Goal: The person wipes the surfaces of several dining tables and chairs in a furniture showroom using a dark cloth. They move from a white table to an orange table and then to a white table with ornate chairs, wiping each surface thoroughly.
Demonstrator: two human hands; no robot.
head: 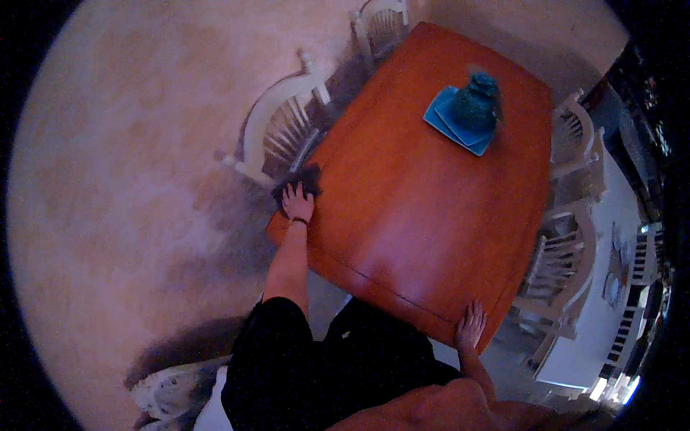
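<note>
A dark cloth lies at the left edge of the orange-brown wooden table. On top of it, my left hand holds it down against the table with fingers spread. Part of the cloth is hidden under that hand. My right hand rests flat on the tabletop near the right front corner, with nothing in it. Farther back on the table, a rounded dark teal object, perhaps a vase, stands on two stacked blue square mats or plates.
A pale spindle-back chair stands close to my left hand, with another chair beyond it. Two more chairs line the right side. A patterned cushion or seat is at the lower left, near a mottled wall or floor surface.
</note>
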